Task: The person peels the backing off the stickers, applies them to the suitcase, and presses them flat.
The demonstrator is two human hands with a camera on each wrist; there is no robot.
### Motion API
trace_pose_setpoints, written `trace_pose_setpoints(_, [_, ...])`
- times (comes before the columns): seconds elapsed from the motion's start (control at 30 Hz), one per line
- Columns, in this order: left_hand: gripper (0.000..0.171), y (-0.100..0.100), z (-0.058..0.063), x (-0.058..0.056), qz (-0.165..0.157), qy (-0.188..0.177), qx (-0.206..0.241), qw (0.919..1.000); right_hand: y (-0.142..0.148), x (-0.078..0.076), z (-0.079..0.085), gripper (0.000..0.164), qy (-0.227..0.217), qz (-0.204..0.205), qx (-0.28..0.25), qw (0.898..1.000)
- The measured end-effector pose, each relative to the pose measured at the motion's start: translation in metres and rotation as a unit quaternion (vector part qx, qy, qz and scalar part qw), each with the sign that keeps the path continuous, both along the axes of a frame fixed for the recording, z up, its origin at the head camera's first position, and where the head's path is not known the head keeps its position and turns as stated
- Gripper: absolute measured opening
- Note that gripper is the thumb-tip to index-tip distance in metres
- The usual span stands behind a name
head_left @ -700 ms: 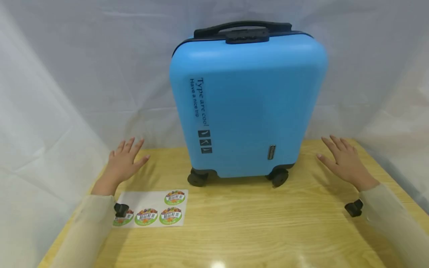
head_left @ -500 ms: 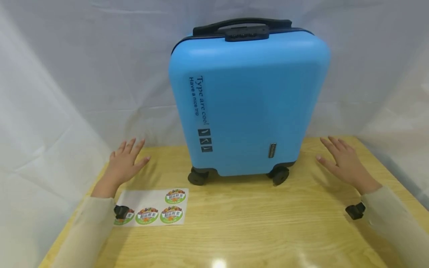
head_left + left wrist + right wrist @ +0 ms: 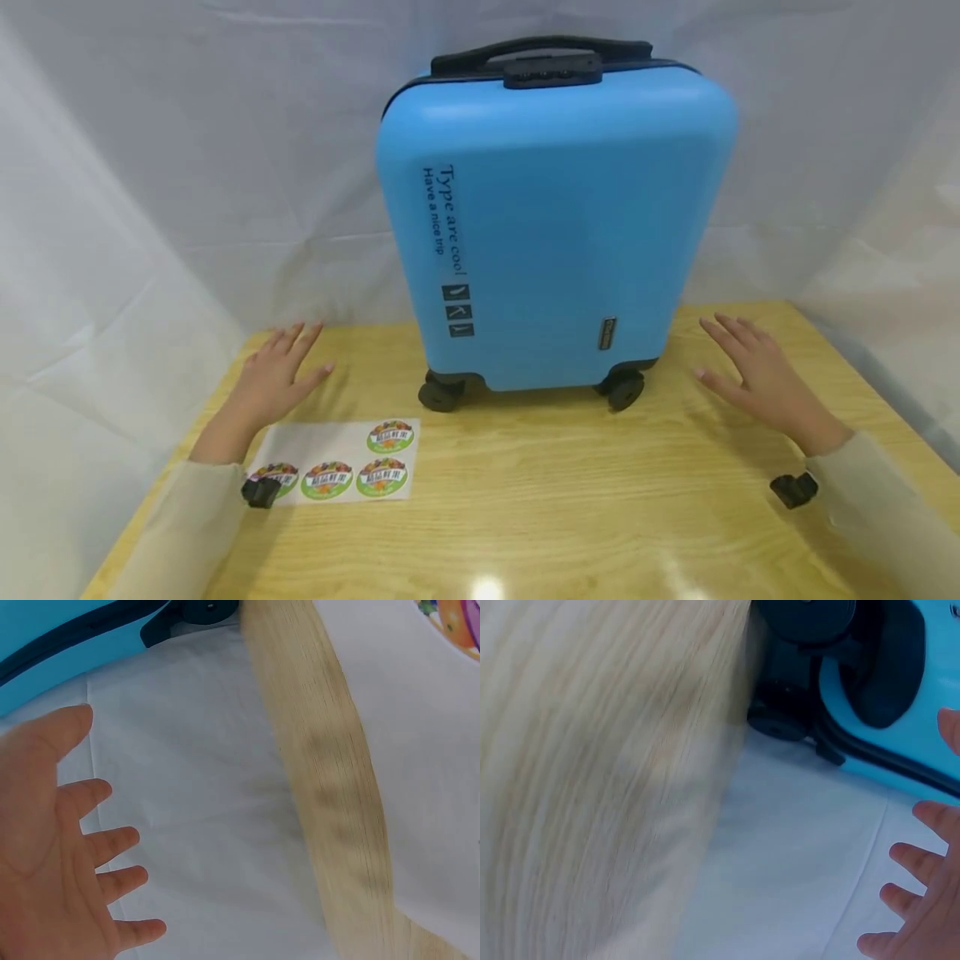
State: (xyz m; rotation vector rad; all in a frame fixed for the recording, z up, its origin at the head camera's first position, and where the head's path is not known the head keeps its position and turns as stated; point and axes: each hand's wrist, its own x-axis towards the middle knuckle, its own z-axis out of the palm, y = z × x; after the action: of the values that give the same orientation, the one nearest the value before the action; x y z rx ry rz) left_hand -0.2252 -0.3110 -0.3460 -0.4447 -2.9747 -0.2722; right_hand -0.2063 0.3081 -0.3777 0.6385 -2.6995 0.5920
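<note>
A blue hard-shell suitcase (image 3: pixel 555 233) stands upright on its black wheels at the back of the table, its black handle (image 3: pixel 543 50) on top. To its left my left hand (image 3: pixel 270 379) is held with fingers spread, apart from the case and holding nothing. My right hand (image 3: pixel 765 383) mirrors it on the other side, fingers extended and also holding nothing. Below my left hand lies a white sheet of round fruit stickers (image 3: pixel 345 450), partly covered by the wrist camera. Both wrist views show outstretched fingers, with the suitcase's lower part (image 3: pixel 900 697) near the right hand.
The light wooden table (image 3: pixel 540 500) carries the suitcase and the sheet. White cloth (image 3: pixel 300 150) hangs behind and at both sides, close to the table's back edge. A black wrist camera (image 3: pixel 795 490) is worn on each wrist.
My left hand has shifted slightly down and left, and my right hand slightly left and down. The suitcase sits marginally higher in view; the stickers stay put on the table.
</note>
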Motion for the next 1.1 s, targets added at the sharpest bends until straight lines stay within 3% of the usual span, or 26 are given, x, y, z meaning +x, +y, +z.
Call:
trace_pose_setpoints(0.33, [0.07,-0.008,-0.006,0.016,-0.014,0.002,0.012,0.9998,-0.018,0.018,0.003,0.074,0.015,0.032,0.011,0.999])
trace_pose_setpoints(0.73, [0.07,-0.019,-0.019,0.039,-0.028,-0.02,0.083,0.9959,-0.055,0.04,0.001,0.069,0.071,0.091,0.046,0.992])
trace_pose_setpoints(0.93, [0.068,-0.027,-0.022,0.046,-0.051,-0.044,0.117,0.9908,-0.078,0.044,-0.002,0.066,0.045,0.123,0.046,0.99])
trace_pose_setpoints(1.1, [0.067,-0.031,-0.021,0.052,-0.057,-0.084,0.152,0.9831,-0.096,0.044,-0.005,0.064,0.014,0.141,0.043,0.989])
